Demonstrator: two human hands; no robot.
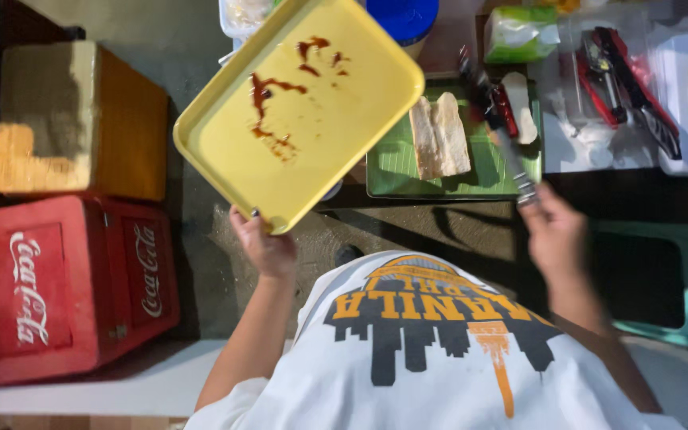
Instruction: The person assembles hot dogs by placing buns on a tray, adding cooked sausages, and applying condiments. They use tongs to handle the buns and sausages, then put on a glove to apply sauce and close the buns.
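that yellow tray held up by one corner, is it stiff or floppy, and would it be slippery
The yellow tray probably is stiff: the left hand holds only one corner and it stays flat, without sagging. It seems light for its size, carried one-handed. The dark red sauce smears on its smooth surface suggest it could be slippery there.

To your left on the floor stands a red box-shaped cooler with white script lettering on its top and side (65, 287); just beyond it sits a worn orange and cream box-shaped cooler (81, 119); at the far edge of the counter ahead you have a small green and white plastic packet (519, 33).
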